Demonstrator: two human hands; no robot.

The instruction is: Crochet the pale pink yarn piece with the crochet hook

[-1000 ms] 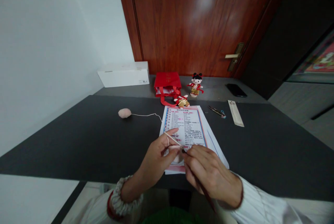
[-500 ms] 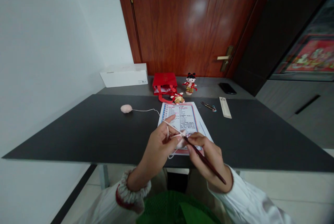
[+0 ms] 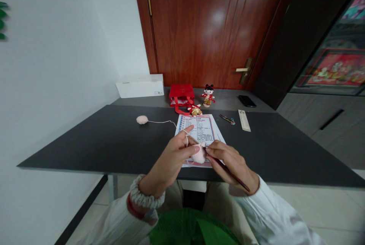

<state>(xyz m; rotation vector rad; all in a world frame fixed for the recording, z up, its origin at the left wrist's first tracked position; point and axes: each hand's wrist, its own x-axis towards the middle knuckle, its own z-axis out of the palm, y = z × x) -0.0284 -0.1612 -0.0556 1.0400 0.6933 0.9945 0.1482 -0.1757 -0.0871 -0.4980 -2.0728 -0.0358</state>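
Between my hands is a small pale pink crochet piece [image 3: 199, 156], held above the printed sheets. My left hand [image 3: 175, 155] pinches its left side, with yarn looped round the raised index finger. My right hand [image 3: 232, 163] grips a dark reddish-brown crochet hook [image 3: 232, 175], whose handle slants down towards my wrist. The hook's tip is at the piece's upper right edge and is hidden there. A pale pink yarn ball [image 3: 142, 120] lies on the left of the table, its strand running right to the sheets.
Printed sheets [image 3: 196, 127] lie under my hands on the dark table [image 3: 119, 142]. Behind them are a red bag [image 3: 181, 93], a doll lying down [image 3: 195, 110] and a standing doll [image 3: 208, 96]. Small scissors [image 3: 227, 119], a pale flat strip [image 3: 244, 120], a phone [image 3: 247, 101] and a white box [image 3: 140, 86] also lie there.
The crochet piece has turned so more of its rounded side shows. The yarn stretched from my left index finger has drawn in closer. The whole view has shifted slightly.
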